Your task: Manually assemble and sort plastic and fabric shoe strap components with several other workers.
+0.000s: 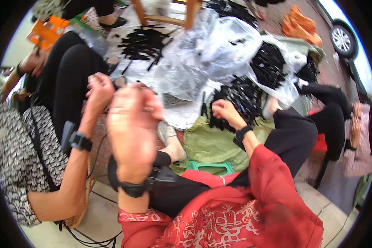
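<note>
Wooden stool legs (191, 15), orange bag (300, 25), car wheel (343, 40)

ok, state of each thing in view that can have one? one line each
Left hand: raised, blurred; grip unclear
Right hand: fingers curled; grip unclear
Black strips: loose, heaped
Clear plastic bag: crumpled
Green sack: spread out, wrinkled
Orange bag: crumpled

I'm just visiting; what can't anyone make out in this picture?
In the head view:
- Left hand: motion blur hides whether it holds anything.
- Right hand: curled fingers hide whether it pinches anything.
- Wooden seat: top cut off by the upper edge.
- Car: mostly cut off by the dark rim.
</note>
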A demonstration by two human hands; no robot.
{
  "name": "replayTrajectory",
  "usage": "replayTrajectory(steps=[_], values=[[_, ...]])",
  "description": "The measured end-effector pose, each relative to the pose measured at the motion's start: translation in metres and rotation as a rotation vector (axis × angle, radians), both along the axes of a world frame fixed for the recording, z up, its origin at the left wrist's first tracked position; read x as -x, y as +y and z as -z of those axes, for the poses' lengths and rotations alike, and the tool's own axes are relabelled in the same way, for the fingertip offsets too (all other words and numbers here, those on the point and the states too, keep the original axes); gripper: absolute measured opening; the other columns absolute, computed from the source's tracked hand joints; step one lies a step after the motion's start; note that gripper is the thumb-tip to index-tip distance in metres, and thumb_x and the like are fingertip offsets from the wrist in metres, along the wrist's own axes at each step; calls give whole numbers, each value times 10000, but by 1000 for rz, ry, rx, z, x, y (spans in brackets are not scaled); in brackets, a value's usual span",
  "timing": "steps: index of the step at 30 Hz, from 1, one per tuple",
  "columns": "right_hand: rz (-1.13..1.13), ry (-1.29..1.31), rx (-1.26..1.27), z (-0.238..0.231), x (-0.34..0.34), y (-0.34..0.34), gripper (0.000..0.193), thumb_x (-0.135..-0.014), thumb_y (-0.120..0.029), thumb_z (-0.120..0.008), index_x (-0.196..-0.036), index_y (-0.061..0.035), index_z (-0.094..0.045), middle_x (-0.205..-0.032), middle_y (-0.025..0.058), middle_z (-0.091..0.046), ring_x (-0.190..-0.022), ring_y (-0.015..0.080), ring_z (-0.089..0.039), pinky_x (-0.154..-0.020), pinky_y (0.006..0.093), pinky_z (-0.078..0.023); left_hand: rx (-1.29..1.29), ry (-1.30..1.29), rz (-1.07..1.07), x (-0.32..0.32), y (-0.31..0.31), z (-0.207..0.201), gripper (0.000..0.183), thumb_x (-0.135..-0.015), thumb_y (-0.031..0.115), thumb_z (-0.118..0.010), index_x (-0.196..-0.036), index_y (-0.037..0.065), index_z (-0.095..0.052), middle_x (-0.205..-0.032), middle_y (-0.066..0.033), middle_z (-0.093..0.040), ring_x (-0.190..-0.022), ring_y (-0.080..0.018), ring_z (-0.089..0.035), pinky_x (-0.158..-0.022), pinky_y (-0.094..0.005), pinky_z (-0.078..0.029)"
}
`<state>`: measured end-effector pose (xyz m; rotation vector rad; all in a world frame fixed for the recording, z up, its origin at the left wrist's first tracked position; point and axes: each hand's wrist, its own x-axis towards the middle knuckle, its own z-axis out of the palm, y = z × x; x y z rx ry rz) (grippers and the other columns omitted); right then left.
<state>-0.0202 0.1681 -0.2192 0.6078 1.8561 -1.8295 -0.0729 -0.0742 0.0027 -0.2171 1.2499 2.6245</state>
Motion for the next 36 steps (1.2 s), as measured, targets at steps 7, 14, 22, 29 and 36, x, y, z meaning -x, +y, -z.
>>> replayTrajectory(steps=[7,14,22,29,36], values=[[-403,106,309,28,24,-89,368,-794,-262,-537,-1067,-22,-483,-1034,82,-491,-952,157,-474,-791,274,-399,-122,-124,323,-38,41,-3,119,-829,83,-487,-912,2,-513,-763,-57,-546,-632,-105,-513,-596,-223,-430],[-394,3,156,53,108,-150,453,-785,-211,-549,-1156,9,-410,-1152,107,-444,-994,184,-463,-776,286,-430,-286,-240,177,-15,3,5,103,-837,74,-457,-886,-7,-496,-788,-71,-530,-658,-129,-500,-587,-257,-418],[-615,115,-78,155,130,-176,502,-791,-302,-512,-1213,-75,-364,-1161,161,-446,-1100,254,-405,-919,334,-310,-422,-371,112,-17,-31,22,112,-836,81,-473,-921,10,-486,-789,-47,-518,-670,-96,-484,-604,-222,-405],[-832,473,-558,194,126,-200,620,-696,-175,-605,-1195,44,-309,-1094,275,-434,-967,408,-433,-838,418,-364,-348,-560,7,3,-38,13,55,-827,124,-505,-838,71,-517,-683,18,-527,-559,-37,-481,-492,-148,-386],[-356,265,-338,95,116,-199,272,-772,-158,-542,-987,2,-497,-784,103,-598,-745,159,-577,-650,287,-453,-382,-367,-32,-8,-27,41,131,-846,117,-481,-936,26,-508,-803,-2,-519,-683,-37,-471,-588,-162,-394]])
